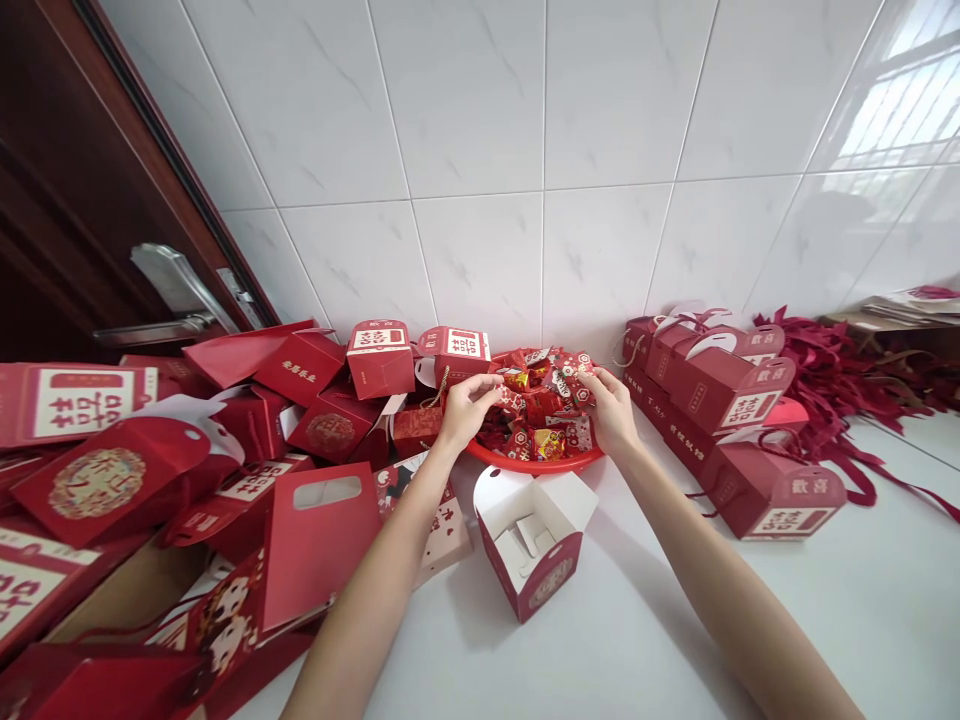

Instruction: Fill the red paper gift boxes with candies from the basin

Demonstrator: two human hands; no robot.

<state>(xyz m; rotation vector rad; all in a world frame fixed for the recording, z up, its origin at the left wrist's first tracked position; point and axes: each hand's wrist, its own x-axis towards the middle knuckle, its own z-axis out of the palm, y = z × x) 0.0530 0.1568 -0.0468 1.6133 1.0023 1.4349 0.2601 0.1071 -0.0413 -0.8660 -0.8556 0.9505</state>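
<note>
Bare forearms point(375, 610) stretch from the bottom edge toward a red basin point(525, 465) of wrapped sweets point(547, 405) by the tiled wall point(480, 250). Over its left side, the left hand point(469, 408) has thumb and forefinger pinched together on a small red packet point(512, 398), which points right from the fingertips, its long axis roughly crosswise and dipping slightly at the right end. Over the right side, the right hand point(611, 405) is nearly closed, thumb and fingers gripping the edge of a flowered wrapper point(577, 378), which leans inward over the sweets; its long axis is hard to make out.

Just nearer than the basin, an open box point(534, 560) stands upright on the desk point(637, 620) between the forearms. Its mouth faces up, showing a white inside; it sits cornerwise, one corner toward the camera, the printed face turned near and right. Neither of its sides looks plainly longer.

Left of it, red boxes point(322, 540) lie heaped at many angles. On the right, closed boxes point(720, 430) form a slanting row from the wall toward the camera, beside dark red ribbons point(810, 380).
</note>
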